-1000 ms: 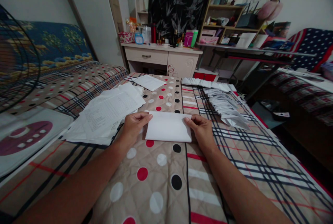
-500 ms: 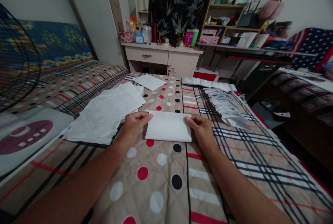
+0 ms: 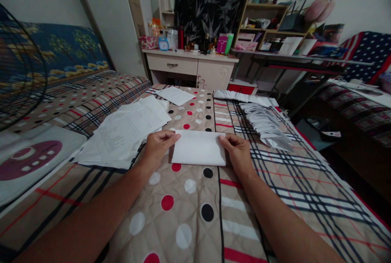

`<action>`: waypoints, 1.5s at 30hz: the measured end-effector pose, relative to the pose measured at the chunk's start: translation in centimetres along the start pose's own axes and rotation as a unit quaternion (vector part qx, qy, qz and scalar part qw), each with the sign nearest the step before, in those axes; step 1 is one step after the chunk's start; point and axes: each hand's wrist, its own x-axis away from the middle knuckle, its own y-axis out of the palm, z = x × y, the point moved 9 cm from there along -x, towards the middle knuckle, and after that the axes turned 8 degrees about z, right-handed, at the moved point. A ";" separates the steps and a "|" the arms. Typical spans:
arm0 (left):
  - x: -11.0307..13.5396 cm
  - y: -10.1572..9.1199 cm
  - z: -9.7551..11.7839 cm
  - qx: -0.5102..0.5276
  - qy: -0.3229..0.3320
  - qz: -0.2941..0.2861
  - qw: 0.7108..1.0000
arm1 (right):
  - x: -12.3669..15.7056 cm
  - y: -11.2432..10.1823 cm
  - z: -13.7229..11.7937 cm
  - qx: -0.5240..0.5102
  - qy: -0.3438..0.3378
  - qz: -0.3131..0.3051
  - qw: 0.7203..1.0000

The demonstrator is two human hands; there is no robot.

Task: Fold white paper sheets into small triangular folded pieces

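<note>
Between my hands is a folded sheet of white paper (image 3: 199, 149), its fold along the edge nearest me. My left hand (image 3: 159, 145) pinches its upper left corner, thumb on top. At the upper right corner my right hand (image 3: 237, 149) grips it the same way; the fingers beneath are hidden. Left of my hands lies a loose pile of printed sheets (image 3: 125, 128), with another sheet (image 3: 176, 96) farther back. To the right, a fanned row of folded papers (image 3: 264, 122) rests on the bedspread, and a second row of folded papers (image 3: 244, 98) lies behind it.
Everything rests on a quilted bedspread (image 3: 171, 222) with dots and plaid. A white bag with a maroon print (image 3: 33, 157) is at the left, near a fan (image 3: 24, 67). Beyond the bed stands a dresser (image 3: 183, 67) with bottles and boxes on top.
The folded paper and my hands have shifted very slightly to the right. Both hands keep the same hold on the corners.
</note>
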 end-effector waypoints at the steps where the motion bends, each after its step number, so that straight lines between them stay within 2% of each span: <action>1: 0.0 0.0 0.0 -0.001 0.002 -0.002 1.000 | 0.0 0.0 0.0 0.001 -0.001 -0.001 1.000; 16: 0.0 0.1 0.0 -0.015 0.003 -0.005 1.000 | 0.1 -0.3 -0.7 0.008 -0.038 0.018 0.999; 33: 0.1 0.0 -0.2 -0.003 -0.018 0.005 1.000 | 0.1 -0.2 -0.2 0.018 -0.027 0.015 0.999; 45: 0.2 -0.1 0.5 -0.043 0.014 0.017 0.999 | 0.1 0.0 0.2 0.018 -0.018 0.012 1.000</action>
